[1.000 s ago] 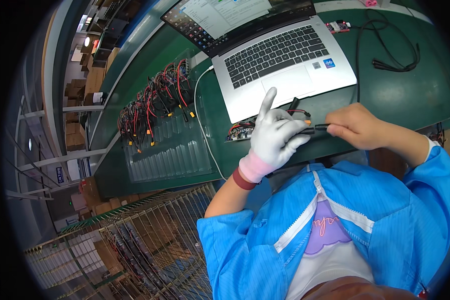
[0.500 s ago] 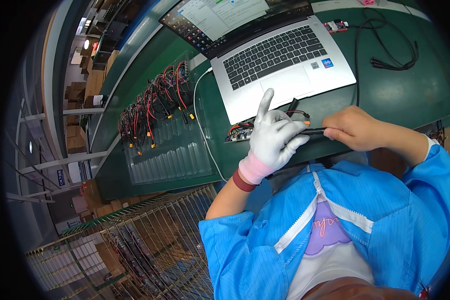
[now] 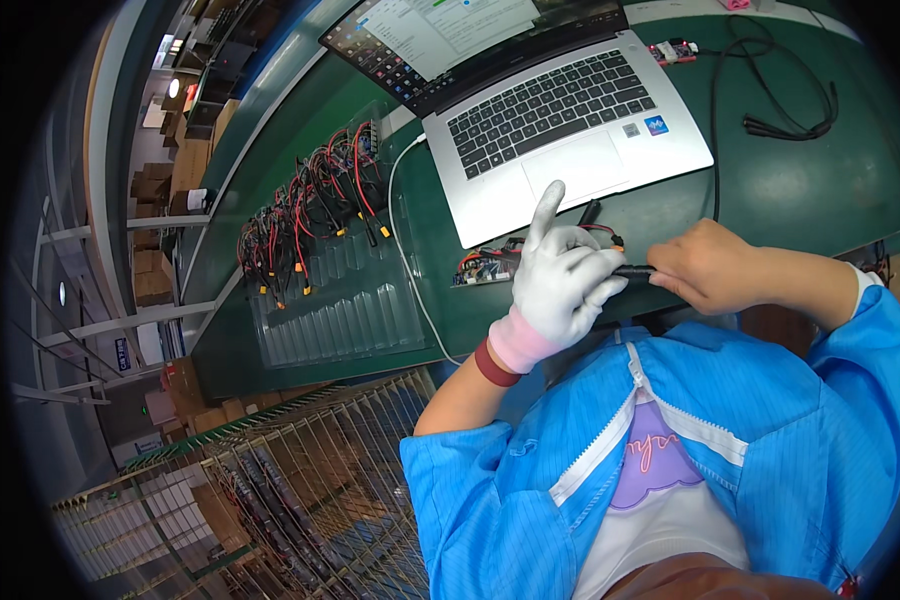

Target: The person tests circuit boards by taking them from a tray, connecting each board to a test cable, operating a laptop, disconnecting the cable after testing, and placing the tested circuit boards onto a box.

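Note:
My left hand (image 3: 562,285) wears a white glove with a pink cuff. Its thumb and fingers close on one end of a black cable connector (image 3: 634,271), while the index finger points up toward the laptop. On the other end of that connector is my bare right hand (image 3: 708,265), its fingers wrapped round it. The join between the two ends is partly hidden by the glove. Just behind my left hand lies a circuit board (image 3: 482,267) with red and black wires; an orange-tipped plug (image 3: 618,243) on a wire shows beyond the glove.
An open silver laptop (image 3: 495,208) stands behind my hands on the green table (image 3: 770,205). To the left, a clear plastic tray (image 3: 360,320) holds several wired boards (image 3: 310,200). A small red board (image 3: 673,51) and a coiled black cable (image 3: 810,130) lie at the back right.
My left hand has shifted slightly right and toward my body, still gripping the connector. My right hand has moved very little and keeps its hold.

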Motion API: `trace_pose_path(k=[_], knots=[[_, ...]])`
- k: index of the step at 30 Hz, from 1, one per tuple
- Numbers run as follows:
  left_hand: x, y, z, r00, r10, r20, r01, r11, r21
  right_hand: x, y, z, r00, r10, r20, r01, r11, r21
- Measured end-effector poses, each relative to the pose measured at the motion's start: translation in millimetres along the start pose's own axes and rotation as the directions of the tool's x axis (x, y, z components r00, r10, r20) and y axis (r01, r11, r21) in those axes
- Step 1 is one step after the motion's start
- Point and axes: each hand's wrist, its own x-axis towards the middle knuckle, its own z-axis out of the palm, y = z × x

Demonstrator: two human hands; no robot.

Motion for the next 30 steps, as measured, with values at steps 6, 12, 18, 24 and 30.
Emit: trace_pose_path(k=[6, 12, 18, 24, 30], knots=[[1, 3, 1, 0.997, 0.036, 0.067, -0.04, 0.998, 0.058, 0, 1, 4, 0.999, 0.015, 0.031, -0.014, 0.999, -0.036], [-2, -6, 13, 0.998, 0.037, -0.052, -0.044, 0.99, -0.132, 1, 2, 6, 1.0, -0.005, 0.013, 0.005, 1.0, -0.03], [2, -4, 2, 0.996, 0.085, 0.034, -0.084, 0.996, -0.018, -1, 3, 9, 1.0, -0.018, 0.014, 0.019, 0.999, -0.032], [0, -8, -6, 1.0, -0.005, -0.011, 0.005, 1.0, -0.002, 7, 2, 3, 0.997, 0.043, -0.061, -0.032, 0.983, 0.182], [-2, -4, -5, 1.0, 0.021, 0.014, -0.022, 0.999, 0.049, 5, 2, -4, 0.994, 0.105, 0.04, -0.112, 0.894, 0.435]])
